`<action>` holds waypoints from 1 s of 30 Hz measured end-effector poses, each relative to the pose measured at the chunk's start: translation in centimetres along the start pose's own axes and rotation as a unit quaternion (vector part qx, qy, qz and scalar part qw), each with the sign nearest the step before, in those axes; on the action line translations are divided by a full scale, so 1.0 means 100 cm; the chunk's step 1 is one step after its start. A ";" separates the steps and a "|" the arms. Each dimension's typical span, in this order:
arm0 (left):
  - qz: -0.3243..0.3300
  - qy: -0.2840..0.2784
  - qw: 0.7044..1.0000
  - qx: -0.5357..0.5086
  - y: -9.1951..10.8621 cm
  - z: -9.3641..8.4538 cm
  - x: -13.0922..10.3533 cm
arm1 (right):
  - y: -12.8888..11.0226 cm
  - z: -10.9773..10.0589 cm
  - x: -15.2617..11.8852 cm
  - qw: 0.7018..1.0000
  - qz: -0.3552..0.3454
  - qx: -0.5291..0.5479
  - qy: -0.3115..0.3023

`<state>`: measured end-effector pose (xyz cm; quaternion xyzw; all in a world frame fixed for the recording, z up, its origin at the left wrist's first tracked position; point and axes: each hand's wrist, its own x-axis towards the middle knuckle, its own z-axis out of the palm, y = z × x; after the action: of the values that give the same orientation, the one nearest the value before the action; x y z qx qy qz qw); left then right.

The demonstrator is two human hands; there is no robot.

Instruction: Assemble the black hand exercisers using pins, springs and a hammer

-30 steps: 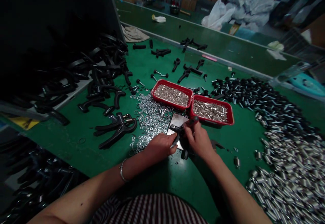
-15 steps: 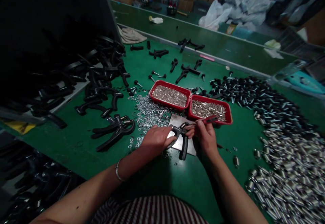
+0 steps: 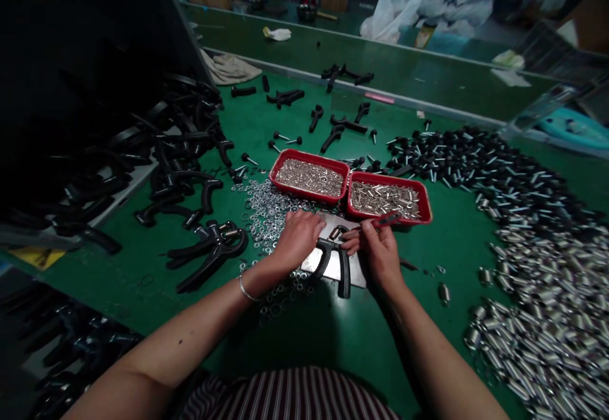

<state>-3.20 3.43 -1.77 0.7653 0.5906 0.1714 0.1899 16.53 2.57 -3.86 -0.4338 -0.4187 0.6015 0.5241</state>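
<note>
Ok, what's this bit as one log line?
left hand: beside black two-handled piece, contact unclear; right hand: holding red-handled tool; piece: over metal plate; red trays: beyond plate

toward the bench's (image 3: 295, 344) near edge, i see the right hand (image 3: 382, 258) holding a red-handled tool (image 3: 391, 219) by a black hand grip (image 3: 344, 275) on a metal plate (image 3: 334, 269), the left hand (image 3: 299, 239) just beside. springs (image 3: 547, 344) heap toward the near right corner.
</note>
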 end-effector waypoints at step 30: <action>0.055 -0.037 0.997 -0.046 0.000 0.004 -0.029 | -0.009 0.009 -0.016 0.989 -0.031 -0.145 -0.022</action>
<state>-3.71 0.57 -2.26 0.7931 0.5313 0.1800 0.2372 16.03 1.01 -2.58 -0.4785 -0.5263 0.5274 0.4646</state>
